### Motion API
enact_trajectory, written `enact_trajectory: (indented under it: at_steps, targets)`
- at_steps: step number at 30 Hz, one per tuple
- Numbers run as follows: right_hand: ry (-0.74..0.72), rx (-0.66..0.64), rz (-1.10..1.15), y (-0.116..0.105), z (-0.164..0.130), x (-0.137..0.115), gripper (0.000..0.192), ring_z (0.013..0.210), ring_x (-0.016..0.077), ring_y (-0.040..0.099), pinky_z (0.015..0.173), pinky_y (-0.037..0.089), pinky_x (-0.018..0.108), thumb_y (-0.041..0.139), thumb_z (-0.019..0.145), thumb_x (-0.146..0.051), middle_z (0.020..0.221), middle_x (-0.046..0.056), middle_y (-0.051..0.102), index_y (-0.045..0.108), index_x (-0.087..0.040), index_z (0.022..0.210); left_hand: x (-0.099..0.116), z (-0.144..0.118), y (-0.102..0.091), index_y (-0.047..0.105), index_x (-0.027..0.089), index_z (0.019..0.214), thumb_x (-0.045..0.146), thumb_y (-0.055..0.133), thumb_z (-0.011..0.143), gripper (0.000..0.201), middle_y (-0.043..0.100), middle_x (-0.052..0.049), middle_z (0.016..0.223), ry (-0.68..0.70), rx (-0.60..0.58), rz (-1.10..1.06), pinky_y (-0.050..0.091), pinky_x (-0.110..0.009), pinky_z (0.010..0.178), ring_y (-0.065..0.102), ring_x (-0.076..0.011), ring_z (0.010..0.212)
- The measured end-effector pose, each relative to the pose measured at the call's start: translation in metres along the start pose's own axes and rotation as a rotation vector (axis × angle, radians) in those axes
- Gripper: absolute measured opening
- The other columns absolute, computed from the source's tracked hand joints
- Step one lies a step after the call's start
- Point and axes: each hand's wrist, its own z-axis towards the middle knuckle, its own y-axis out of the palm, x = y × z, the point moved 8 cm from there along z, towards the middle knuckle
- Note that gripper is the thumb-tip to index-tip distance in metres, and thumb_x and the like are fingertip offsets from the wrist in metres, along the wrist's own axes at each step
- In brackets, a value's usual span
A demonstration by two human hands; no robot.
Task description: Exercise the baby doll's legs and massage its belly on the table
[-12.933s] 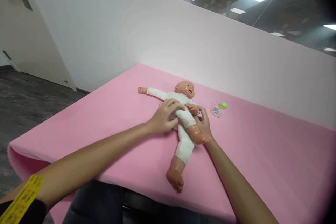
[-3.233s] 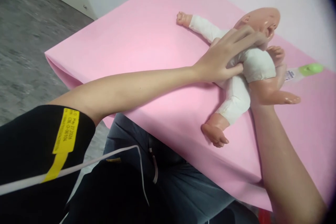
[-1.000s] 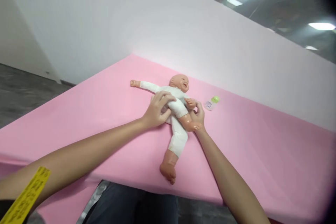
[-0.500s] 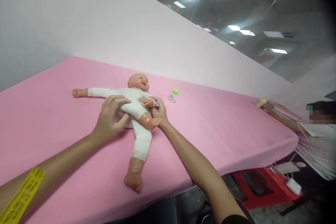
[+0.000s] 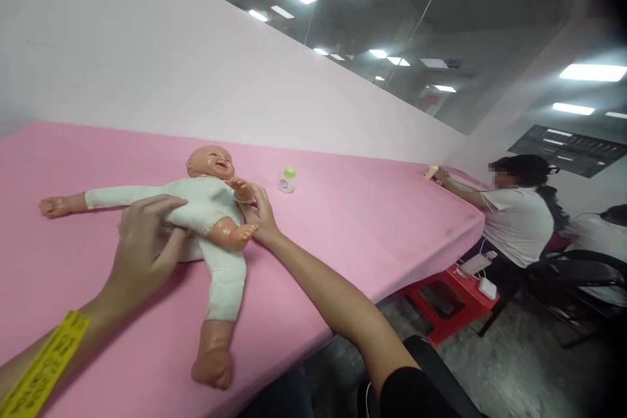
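A baby doll [image 5: 206,209] in a white cloth suit lies on its back on the pink worktop [image 5: 353,222], head toward the far wall, one arm stretched out to the left. The left hand [image 5: 144,245] lies on the doll's belly with fingers curled around its near side, a loose grip on the cloth body. The right hand [image 5: 262,215] presses against the doll's right flank beside its raised arm and bent leg, fingers cupped on it. A small bottle with a green cap [image 5: 287,179] stands just right of the doll's head. At the far right end of the worktop, another person in a white shirt [image 5: 514,215] sits.
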Motion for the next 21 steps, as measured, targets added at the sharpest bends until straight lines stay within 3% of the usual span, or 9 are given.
enact_trajectory:
  at_steps: [2, 6, 15, 21]
  targets:
    - [-0.050, -0.043, -0.021, 0.0025, 0.0013, -0.0009, 0.033, 0.141, 0.0244, 0.053, 0.106, 0.055, 0.039, 0.059, 0.097, -0.027, 0.144, 0.007, 0.057, 0.065, -0.028, 0.130, 0.0019, 0.0011, -0.0002, 0.059, 0.025, 0.129, 0.033, 0.057, 0.097, 0.033, 0.062, -0.009, 0.126, 0.045, 0.003, 0.036, 0.042, -0.060, 0.114, 0.056, -0.0350, 0.126]
    - [-0.132, -0.071, -0.079, 0.0048, 0.0030, -0.0012, 0.034, 0.143, 0.0221, 0.051, 0.122, 0.044, 0.042, 0.057, 0.092, -0.015, 0.140, 0.005, 0.060, 0.070, -0.027, 0.120, 0.0047, 0.0030, -0.0024, 0.062, 0.021, 0.122, 0.035, 0.060, 0.097, 0.028, 0.064, -0.010, 0.121, 0.078, 0.018, 0.058, 0.043, -0.057, 0.114, 0.058, -0.0329, 0.123]
    - [-0.034, -0.073, -0.043, 0.0023, 0.0018, -0.0041, 0.031, 0.130, 0.0236, 0.060, 0.103, 0.057, 0.042, 0.062, 0.095, -0.022, 0.135, 0.006, 0.067, 0.064, -0.026, 0.126, 0.0050, 0.0044, -0.0019, 0.064, 0.019, 0.124, 0.036, 0.066, 0.092, 0.037, 0.065, -0.009, 0.120, 0.083, 0.031, 0.064, 0.047, -0.053, 0.114, 0.060, -0.0305, 0.123]
    - [-0.068, -0.064, -0.069, 0.0002, 0.0031, -0.0012, 0.038, 0.136, 0.0218, 0.056, 0.111, 0.054, 0.041, 0.059, 0.093, -0.015, 0.138, 0.003, 0.064, 0.065, -0.028, 0.128, 0.0033, 0.0053, -0.0011, 0.066, 0.018, 0.126, 0.039, 0.069, 0.087, 0.044, 0.066, -0.010, 0.120, 0.089, 0.048, 0.063, 0.048, -0.054, 0.113, 0.061, -0.0319, 0.123]
